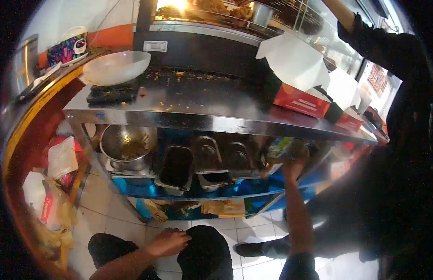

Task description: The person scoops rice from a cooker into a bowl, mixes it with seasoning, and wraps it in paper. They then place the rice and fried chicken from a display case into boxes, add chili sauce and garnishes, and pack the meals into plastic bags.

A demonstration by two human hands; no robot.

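My left hand (pixel 170 241) rests at my bent knee, its fingers curled closed and nothing visible in them. My right arm stretches forward under the steel counter. At its end, my right hand (pixel 296 161) is smeared by motion and partly in shadow, so its fingers do not show clearly. Close to it on the shelf is a blurred green and yellow packet (pixel 280 147). Left of that stand metal food pans (pixel 208 154), one of them a dark deep pan (pixel 175 168). A steel bowl (pixel 127 142) with some food residue sits farther left.
Crumbs lie on the steel counter (pixel 193 98), which holds a translucent bowl (pixel 117 67) and open red-and-green takeaway boxes (pixel 300 100). A lit food display (pixel 216 14) is behind. A dark-clothed person (pixel 389 163) stands close at right. Cartons (pixel 41 200) are at left.
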